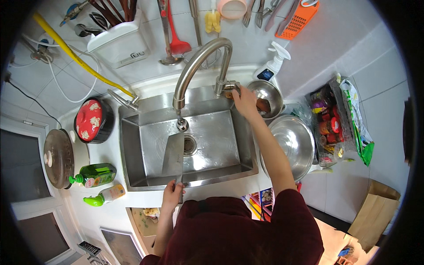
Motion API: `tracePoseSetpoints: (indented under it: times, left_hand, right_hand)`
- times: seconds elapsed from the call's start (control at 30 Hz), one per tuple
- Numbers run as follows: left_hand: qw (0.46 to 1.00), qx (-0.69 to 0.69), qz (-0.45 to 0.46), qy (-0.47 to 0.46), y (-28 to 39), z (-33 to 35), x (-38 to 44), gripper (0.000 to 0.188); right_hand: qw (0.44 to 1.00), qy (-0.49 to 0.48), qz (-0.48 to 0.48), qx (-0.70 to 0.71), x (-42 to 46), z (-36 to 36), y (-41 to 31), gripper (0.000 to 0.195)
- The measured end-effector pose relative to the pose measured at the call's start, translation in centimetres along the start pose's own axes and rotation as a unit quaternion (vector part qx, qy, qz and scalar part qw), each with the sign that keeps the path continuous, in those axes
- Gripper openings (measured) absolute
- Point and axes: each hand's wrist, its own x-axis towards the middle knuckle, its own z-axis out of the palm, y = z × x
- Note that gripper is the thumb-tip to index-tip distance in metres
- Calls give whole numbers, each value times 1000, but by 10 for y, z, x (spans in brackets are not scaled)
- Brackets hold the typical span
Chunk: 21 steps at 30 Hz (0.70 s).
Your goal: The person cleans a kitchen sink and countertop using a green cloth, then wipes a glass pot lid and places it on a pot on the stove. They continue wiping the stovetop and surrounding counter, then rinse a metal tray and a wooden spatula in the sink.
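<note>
My left hand [173, 196] is closed around the handle of a cleaver [174, 154], whose broad steel blade points away from me over the stainless steel sink [215, 132]. At the right of the faucet's base, my right hand [244, 99] is on the faucet lever [233, 86]. The curved faucet [195, 63] reaches over the sink, and water shows under its spout, just beyond the blade's tip. Beside the blade lies the round drain [189, 144]. Part of the lever is hidden by my right fingers.
Right of the sink stand a small metal bowl [273, 91], a large metal basin [298, 142] and a spray bottle [272, 63]. At the left are a black container with a red top [89, 121], a lidded pot [59, 159] and a green pump bottle [99, 175].
</note>
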Motion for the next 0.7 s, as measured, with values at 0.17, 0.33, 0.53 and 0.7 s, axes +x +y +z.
tracePoseSetpoints:
  times: [0.17, 0.33, 0.53, 0.7]
  left_hand:
    - [970, 227, 60, 59, -16, 11, -2, 62]
    - [977, 185, 81, 70, -21, 49, -6, 45]
    - [950, 247, 165, 94, -31, 75, -11, 38]
    - [968, 162, 129, 143, -8, 67, -59, 42]
  right_hand:
    - [917, -143, 52, 367, -99, -33, -65, 29]
    - [647, -521, 301, 469, -236, 1, -103, 52]
    - [383, -505, 469, 615, -260, 34, -107, 43]
    - [446, -581, 354, 581, -264, 43, -103, 42]
